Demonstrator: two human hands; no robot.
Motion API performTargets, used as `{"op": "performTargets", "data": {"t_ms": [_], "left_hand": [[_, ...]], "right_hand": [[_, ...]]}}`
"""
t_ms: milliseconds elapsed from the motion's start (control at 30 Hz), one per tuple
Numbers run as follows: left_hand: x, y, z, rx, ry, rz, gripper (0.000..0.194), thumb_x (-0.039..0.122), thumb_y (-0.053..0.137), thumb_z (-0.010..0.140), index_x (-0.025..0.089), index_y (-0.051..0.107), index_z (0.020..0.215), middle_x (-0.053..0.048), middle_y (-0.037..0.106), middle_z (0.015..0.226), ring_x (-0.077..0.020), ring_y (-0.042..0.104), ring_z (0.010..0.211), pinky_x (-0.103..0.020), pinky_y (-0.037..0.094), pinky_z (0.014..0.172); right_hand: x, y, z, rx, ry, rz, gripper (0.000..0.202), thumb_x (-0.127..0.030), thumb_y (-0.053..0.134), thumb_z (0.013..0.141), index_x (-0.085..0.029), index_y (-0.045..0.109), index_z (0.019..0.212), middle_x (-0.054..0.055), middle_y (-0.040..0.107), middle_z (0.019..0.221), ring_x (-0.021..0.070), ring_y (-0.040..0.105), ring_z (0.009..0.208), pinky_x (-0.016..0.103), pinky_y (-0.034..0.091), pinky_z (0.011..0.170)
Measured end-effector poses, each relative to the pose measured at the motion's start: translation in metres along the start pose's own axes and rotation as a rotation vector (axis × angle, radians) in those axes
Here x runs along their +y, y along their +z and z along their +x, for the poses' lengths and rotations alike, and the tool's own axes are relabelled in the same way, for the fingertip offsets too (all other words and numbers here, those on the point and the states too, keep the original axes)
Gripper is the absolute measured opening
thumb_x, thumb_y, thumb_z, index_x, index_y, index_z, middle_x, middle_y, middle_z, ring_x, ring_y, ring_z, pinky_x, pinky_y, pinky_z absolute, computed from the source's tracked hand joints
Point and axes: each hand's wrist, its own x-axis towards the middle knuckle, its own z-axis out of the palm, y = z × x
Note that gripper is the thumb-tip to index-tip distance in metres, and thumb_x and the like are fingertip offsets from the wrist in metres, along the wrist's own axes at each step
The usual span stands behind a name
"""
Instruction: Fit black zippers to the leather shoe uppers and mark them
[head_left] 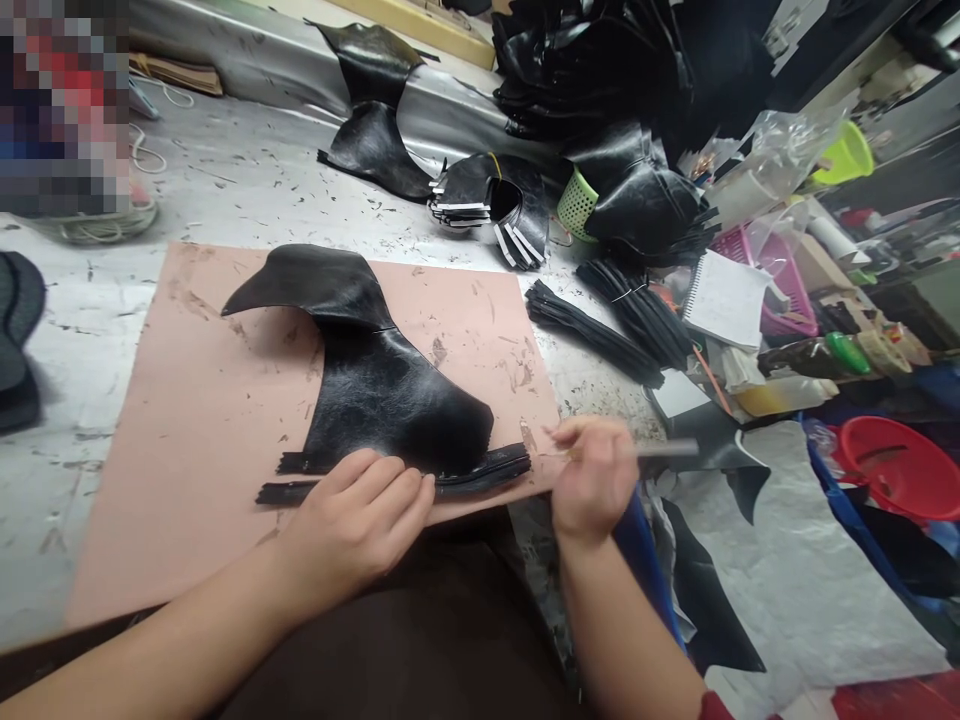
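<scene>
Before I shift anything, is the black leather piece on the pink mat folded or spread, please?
Spread: the black leather piece lies out across the pink mat, its upper-left tip raised above a shadow.

Observed: pale, speckled table [225, 180] spanning nine to twelve o'clock; red basin [900, 468] at three; cluttered containers toward two; light glinting off silvery sheeting [259, 60] near eleven.

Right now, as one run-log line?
left hand: on lower black strip | right hand: gripping thin tool, blurred | black leather piece: on pink mat
</scene>
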Motion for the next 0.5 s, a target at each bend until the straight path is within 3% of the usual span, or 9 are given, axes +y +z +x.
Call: {"op": "performTargets", "data": {"t_ms": [33,67,133,200,267,367,467,500], "left_hand": [[0.000,0.000,-0.001,-0.006,-0.016,-0.030,0.017,0.005,0.057,0.076,0.010,0.063,0.092,-0.005,0.068,0.073,-0.0183,0.058,0.066,-0.034,0.042,0.065],[0.000,0.000,-0.001,-0.017,-0.047,-0.080,0.022,0.008,0.056,0.078,0.010,0.060,0.099,-0.005,0.068,0.075,-0.0180,0.058,0.067,-0.034,0.042,0.066],[-0.001,-0.003,-0.004,-0.037,-0.136,-0.234,0.040,0.018,0.054,0.083,0.010,0.048,0.121,-0.006,0.068,0.080,-0.0176,0.059,0.071,-0.034,0.043,0.071],[-0.006,-0.010,-0.009,-0.029,-0.252,-0.408,0.056,0.028,0.046,0.087,0.012,0.025,0.137,-0.008,0.068,0.092,-0.0184,0.059,0.081,-0.034,0.043,0.078],[-0.015,-0.020,-0.015,0.012,-0.413,-0.485,0.057,0.029,0.039,0.089,0.018,0.017,0.140,-0.009,0.064,0.107,-0.0194,0.057,0.095,-0.034,0.042,0.084],[-0.034,-0.032,-0.029,-0.039,-0.610,-0.412,0.039,0.027,0.036,0.089,0.025,0.040,0.128,-0.005,0.061,0.112,-0.0201,0.054,0.103,-0.034,0.039,0.089],[-0.047,-0.035,-0.043,-0.229,-0.553,-0.356,0.035,0.035,0.036,0.088,0.024,0.054,0.115,-0.004,0.064,0.112,-0.0224,0.055,0.106,-0.035,0.038,0.090],[-0.049,-0.034,-0.047,-0.277,-0.512,-0.349,0.037,0.037,0.036,0.087,0.023,0.055,0.116,-0.005,0.063,0.115,-0.0236,0.053,0.109,-0.036,0.037,0.092]], "right_hand": [[0.014,-0.005,0.013,0.029,0.053,-0.203,0.027,-0.030,0.025,0.088,-0.023,0.036,0.065,0.000,0.047,0.058,0.0167,0.051,0.058,0.032,0.044,0.060],[0.027,-0.011,0.027,-0.024,0.108,-0.435,0.027,-0.032,0.026,0.087,-0.023,0.035,0.063,0.000,0.044,0.055,0.0179,0.050,0.058,0.033,0.043,0.060],[0.048,-0.023,0.051,-0.092,0.140,-0.579,0.021,-0.035,0.042,0.079,-0.023,0.038,0.062,0.000,0.044,0.054,0.0218,0.051,0.060,0.038,0.042,0.062],[0.054,-0.028,0.063,-0.127,0.114,-0.604,0.015,-0.033,0.051,0.072,-0.021,0.046,0.067,0.005,0.052,0.063,0.0264,0.053,0.071,0.043,0.041,0.069],[0.041,-0.023,0.057,-0.130,-0.041,-0.563,0.016,-0.034,0.052,0.073,-0.018,0.052,0.078,0.010,0.058,0.080,0.0277,0.054,0.084,0.045,0.041,0.078],[-0.006,0.004,0.022,-0.255,-0.497,-0.307,0.019,-0.032,0.051,0.079,-0.018,0.054,0.092,0.010,0.060,0.092,0.0235,0.055,0.091,0.039,0.043,0.084],[-0.053,0.045,-0.020,-0.579,-0.819,-0.172,0.018,-0.030,0.051,0.079,-0.019,0.056,0.092,0.008,0.062,0.096,0.0229,0.056,0.087,0.037,0.047,0.074],[-0.063,0.058,-0.029,-0.623,-0.850,-0.160,0.012,-0.024,0.049,0.080,-0.019,0.057,0.088,0.007,0.063,0.092,0.0219,0.057,0.082,0.036,0.047,0.069]]}}
